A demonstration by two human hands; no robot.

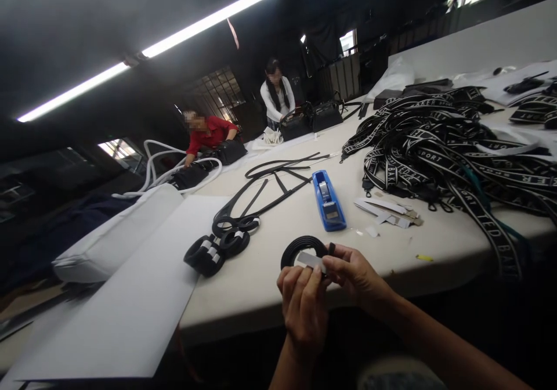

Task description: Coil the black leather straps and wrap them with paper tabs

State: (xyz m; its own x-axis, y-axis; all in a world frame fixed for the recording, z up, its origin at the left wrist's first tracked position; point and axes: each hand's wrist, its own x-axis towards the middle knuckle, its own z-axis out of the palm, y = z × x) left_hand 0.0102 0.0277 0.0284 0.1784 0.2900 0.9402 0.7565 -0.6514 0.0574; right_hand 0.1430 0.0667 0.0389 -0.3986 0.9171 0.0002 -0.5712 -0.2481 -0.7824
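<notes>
Black coiled strap (304, 243) between left hand (304, 309) and right hand (355, 273), apparently in both grasps

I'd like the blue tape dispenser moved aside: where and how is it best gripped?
Probably across the middle of the blue tape dispenser, thumb on one long side, fingers on the other, coming from above its near end. It lies lengthwise away from the person, looks slim enough to span, and has bare tabletop to its left. The right hand is busy at the black coil.
</notes>
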